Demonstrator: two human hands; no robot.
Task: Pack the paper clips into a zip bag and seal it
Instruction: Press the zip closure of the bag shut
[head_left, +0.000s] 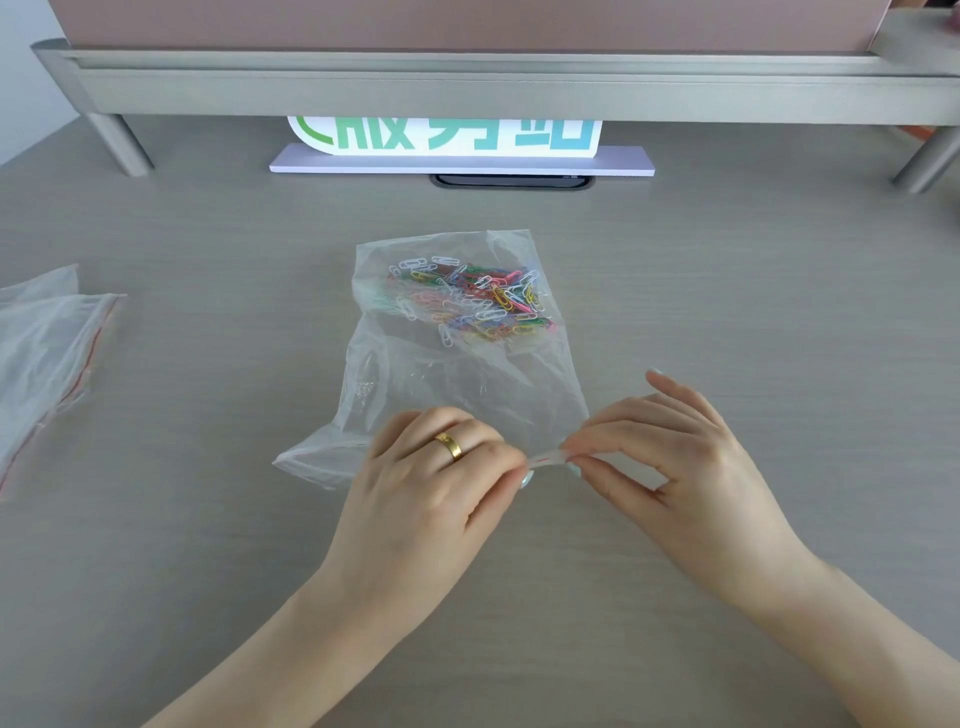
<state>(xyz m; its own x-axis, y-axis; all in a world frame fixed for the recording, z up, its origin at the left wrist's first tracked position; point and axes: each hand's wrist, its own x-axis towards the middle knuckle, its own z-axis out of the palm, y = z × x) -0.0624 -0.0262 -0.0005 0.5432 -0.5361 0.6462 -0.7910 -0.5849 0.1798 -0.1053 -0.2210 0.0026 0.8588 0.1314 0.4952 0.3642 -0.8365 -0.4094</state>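
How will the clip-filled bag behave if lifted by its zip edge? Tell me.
The zip bag is thin and wrinkled, so it will likely hang limp. The paper clips lie loose at its far end and would probably slide into a clump, pulling that end down.

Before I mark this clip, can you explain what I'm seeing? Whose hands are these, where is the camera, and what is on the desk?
There is no machine here. A person wears a camera on the head, looking forward and down, so the single picture shows their own two bare hands. On the grey desk lies a clear zip bag with coloured paper clips already inside, bunched at its far end. The left hand, which wears a gold ring, and the right hand both pinch the bag's near edge, where the zip strip runs. More clear bags lie at the left. A sign stands under a metal shelf at the back.
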